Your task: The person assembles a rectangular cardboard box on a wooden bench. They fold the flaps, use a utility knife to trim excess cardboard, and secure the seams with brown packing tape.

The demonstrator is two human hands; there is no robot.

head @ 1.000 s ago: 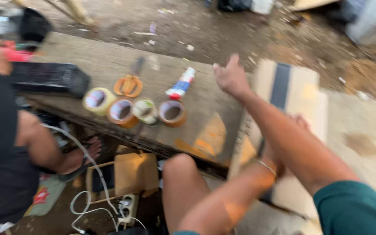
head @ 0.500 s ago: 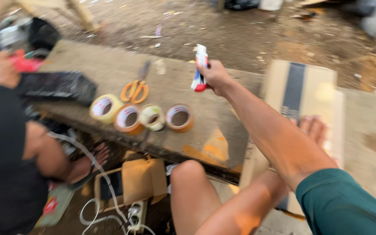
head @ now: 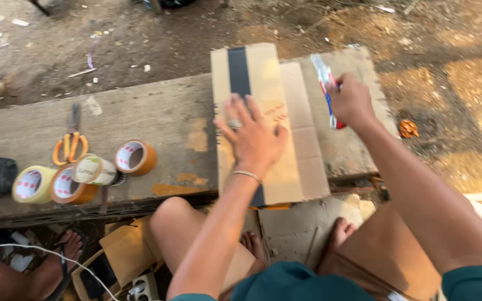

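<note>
Two hands are at work over a flattened cardboard box that is laid across a weathered board bench. The left hand is spread flat on the cardboard, fingers open and pressing down, with a ring on one finger and a thin bracelet at the wrist. The right hand is closed around a small tube, white with red and blue print, held just beyond the cardboard's right edge and above the bench end.

The near end of the cardboard overhangs the bench front above the knees, so it is judged that the sheet could tip or slide off if the pressing palm is lifted. The tube is gripped low, and its contents could be squeezed out unevenly or spilled on the wood if it is pinched too hard.

The cardboard is plain brown and creased into panels, with one strip of black tape down its length. The bench is grey, rough and scarred with patches of yellow paint. To the left, four tape rolls are clustered, touching one another, in yellow, orange and clear. Orange-handled scissors are lying just behind them. The ground beyond is bare dirt, littered with scraps.
</note>
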